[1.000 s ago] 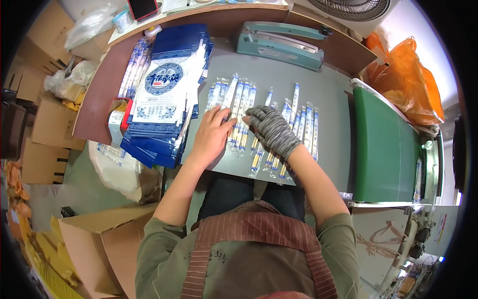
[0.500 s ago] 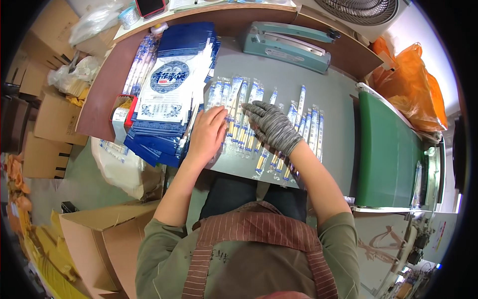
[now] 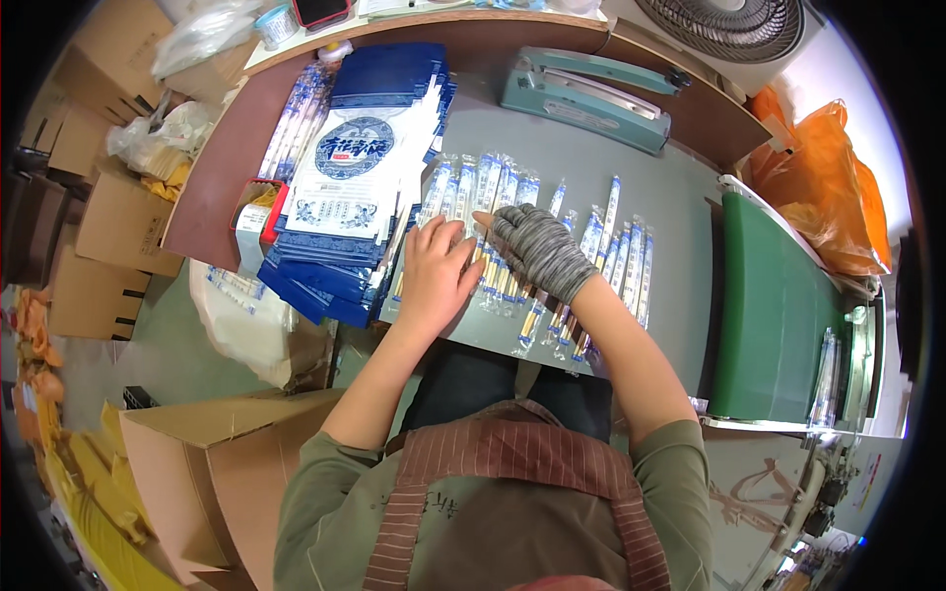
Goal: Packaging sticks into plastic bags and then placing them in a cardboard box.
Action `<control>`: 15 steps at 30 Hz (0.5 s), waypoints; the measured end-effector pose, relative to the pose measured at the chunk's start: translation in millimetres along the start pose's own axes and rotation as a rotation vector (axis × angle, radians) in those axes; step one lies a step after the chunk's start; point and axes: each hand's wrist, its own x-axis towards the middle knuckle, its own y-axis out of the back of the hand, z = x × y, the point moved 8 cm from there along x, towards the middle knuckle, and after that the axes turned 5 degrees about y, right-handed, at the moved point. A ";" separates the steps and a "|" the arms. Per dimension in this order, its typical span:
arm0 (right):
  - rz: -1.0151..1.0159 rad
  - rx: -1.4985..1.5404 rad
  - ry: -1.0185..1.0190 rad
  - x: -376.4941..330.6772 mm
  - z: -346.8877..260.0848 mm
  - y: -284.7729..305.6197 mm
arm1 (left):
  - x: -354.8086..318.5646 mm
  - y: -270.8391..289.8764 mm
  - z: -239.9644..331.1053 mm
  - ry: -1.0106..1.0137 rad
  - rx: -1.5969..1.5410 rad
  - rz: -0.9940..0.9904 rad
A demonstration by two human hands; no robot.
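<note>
A row of slim chopstick packs (image 3: pixel 509 182), clear film printed blue and white over pale sticks, lies across the grey table. My bare left hand (image 3: pixel 434 271) rests over the left end of the row, fingers spread and thumb pointing toward the other hand. In a grey knitted glove with bare fingertips, my right hand (image 3: pixel 542 251) lies over the middle packs. Its fingers bend downward, one fingertip stretching toward my left hand; the undersides are hidden. To the right, more chopstick packs (image 3: pixel 631 271) lie loosely side by side, beyond the right wrist.
A stack of blue and white printed bags (image 3: pixel 345 187) sits left of the row, beside a red box (image 3: pixel 258 212). A teal bar sealer (image 3: pixel 588 103) stands at the back. On the right is a green conveyor belt (image 3: pixel 774 305); an open carton (image 3: pixel 222 463) stands low left.
My left hand has drawn slightly nearer to me, its fingers spreading apart. My right hand's fingers have bent more and it has shifted a little left over the packs. The whole view has shifted slightly.
</note>
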 end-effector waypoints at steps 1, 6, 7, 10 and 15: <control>-0.022 -0.125 0.046 3.6 -3.4 -2.8 | -0.9 -1.5 0.4 0.001 -0.026 -0.021; 0.034 -0.238 0.086 8.7 -2.4 -6.4 | -7.6 3.0 -2.8 0.052 0.017 0.012; 0.035 -0.236 0.080 9.0 -4.1 -4.3 | -8.7 5.2 -3.7 0.060 0.025 0.016; -0.030 -0.255 0.040 13.6 -7.5 -3.1 | -11.1 8.7 -2.0 0.068 0.043 0.021; -0.119 -0.333 0.045 11.8 -3.5 -8.5 | -12.0 3.1 9.7 0.020 0.112 -0.012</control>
